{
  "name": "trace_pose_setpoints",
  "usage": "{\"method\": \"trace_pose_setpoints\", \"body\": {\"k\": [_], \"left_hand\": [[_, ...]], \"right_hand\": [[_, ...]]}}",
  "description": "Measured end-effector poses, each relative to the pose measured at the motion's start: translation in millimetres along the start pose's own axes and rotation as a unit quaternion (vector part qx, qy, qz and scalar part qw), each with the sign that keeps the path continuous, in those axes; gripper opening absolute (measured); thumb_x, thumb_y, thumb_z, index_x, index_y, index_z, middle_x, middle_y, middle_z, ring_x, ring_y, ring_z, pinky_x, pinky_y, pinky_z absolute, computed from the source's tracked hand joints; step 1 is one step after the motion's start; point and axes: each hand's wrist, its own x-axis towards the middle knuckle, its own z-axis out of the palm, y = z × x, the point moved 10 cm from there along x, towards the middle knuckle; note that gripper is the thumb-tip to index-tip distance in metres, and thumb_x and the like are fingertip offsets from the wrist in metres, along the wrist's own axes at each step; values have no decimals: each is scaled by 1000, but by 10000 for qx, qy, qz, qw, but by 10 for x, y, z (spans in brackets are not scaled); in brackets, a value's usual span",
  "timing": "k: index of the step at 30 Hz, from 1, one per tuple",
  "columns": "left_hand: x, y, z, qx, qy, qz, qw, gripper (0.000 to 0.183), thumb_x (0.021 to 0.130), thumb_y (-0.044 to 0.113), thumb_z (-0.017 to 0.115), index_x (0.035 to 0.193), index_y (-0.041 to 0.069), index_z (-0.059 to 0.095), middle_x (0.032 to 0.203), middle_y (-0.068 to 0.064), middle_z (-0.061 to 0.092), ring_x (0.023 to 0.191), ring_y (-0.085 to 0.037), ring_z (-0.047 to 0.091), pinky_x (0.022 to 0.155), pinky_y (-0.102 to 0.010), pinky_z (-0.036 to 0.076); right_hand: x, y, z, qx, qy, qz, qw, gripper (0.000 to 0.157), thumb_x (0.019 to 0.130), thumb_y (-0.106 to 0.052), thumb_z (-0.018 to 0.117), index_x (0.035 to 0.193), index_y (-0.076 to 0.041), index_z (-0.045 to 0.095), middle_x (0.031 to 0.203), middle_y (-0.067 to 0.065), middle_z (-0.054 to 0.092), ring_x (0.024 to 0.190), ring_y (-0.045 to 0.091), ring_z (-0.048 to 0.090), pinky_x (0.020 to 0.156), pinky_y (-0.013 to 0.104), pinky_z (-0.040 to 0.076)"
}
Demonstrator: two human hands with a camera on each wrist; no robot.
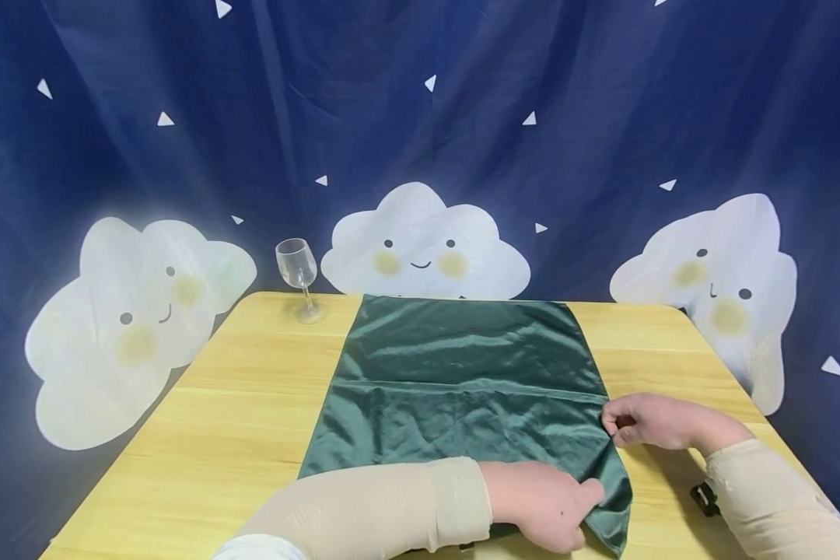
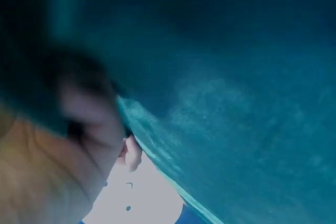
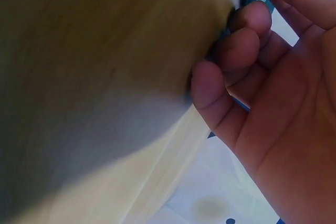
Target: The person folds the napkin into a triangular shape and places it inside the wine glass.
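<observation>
A dark green satin cloth [image 1: 462, 342] lies over the middle of the wooden table, with a crease running across it. Reaching across my body, my left hand [image 1: 553, 505] grips the cloth near its front right corner, which shows wrinkled and raised around the fingers. My right hand [image 1: 661, 420] pinches the cloth's right edge farther back, where a fold pulls toward the fingertips. In the left wrist view, cloth fills most of the picture above the curled left hand [image 2: 63, 166]. The right wrist view shows curled right fingers [image 3: 239, 48] with a sliver of green at their tips.
At the back left of the table [image 1: 252, 389] stands a clear stemmed wine glass [image 1: 297, 266], left of the cloth. A small black object [image 1: 705, 498] shows by the right sleeve. Behind the table hangs a dark blue curtain [image 1: 392, 140] with white smiling clouds.
</observation>
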Motion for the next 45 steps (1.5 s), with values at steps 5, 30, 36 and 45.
{"method": "trace_pose_setpoints", "body": {"k": [5,30,36,45], "left_hand": [[-3,0,-175,716,828,-87,9940,25,100,49,58,121,36,52,91,14,64,80,-5,63,67,-26,50],[-468,-516,-809,-90,2949,-292,9550,41,105,32,57,144,32,44,60,11,56,46,-5,48,47,-21,40],[-526,-743,-931,-807,3326,-41,9396,36,110,45,35,112,28,66,96,20,66,84,2,62,76,-19,47],[-716,-1160,-1113,-1998,3781,-212,9037,19,108,20,47,114,15,64,89,6,61,79,-8,57,77,-24,47]], "right_hand": [[-1,5,-11,8,-14,82,10000,17,96,-16,68,84,-17,57,76,-12,47,63,1,42,57,24,36],[8,-172,-186,-844,520,-488,9939,19,100,-14,63,83,-22,63,87,-8,43,79,3,42,68,26,38],[25,-258,-246,-1151,865,-975,9848,26,98,-7,63,80,-25,61,86,-12,41,79,1,39,67,25,36],[105,-410,-361,-1687,1573,-1227,9653,32,97,-2,61,79,-28,54,82,-18,44,80,3,42,70,27,36]]}}
